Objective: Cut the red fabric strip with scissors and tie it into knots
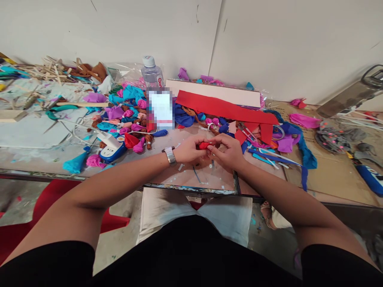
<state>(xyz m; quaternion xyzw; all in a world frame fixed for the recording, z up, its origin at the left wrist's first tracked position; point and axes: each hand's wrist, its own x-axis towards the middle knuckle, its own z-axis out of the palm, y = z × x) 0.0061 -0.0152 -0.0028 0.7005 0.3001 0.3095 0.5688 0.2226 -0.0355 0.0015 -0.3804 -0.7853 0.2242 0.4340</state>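
Both of my hands meet over the front edge of the work table (pixel 209 179). My left hand (pixel 187 149), with a metal watch (pixel 170 154) on its wrist, pinches a small rolled piece of red fabric (pixel 204 145). My right hand (pixel 227 152) closes its fingers on the same red piece from the other side. A long strip of red fabric (pixel 227 109) lies just behind my hands. Small rolled fabric buds (pixel 131 127) in pink, purple, blue and brown are heaped to the back left.
A plastic water bottle (pixel 152 71) stands at the back near the wall. A blue and white power strip (pixel 112 149) lies left of my hands. Wooden sticks (pixel 48 69) pile up at the far left. Blue and purple scraps (pixel 296 137) spread to the right, beside cardboard (pixel 335 175).
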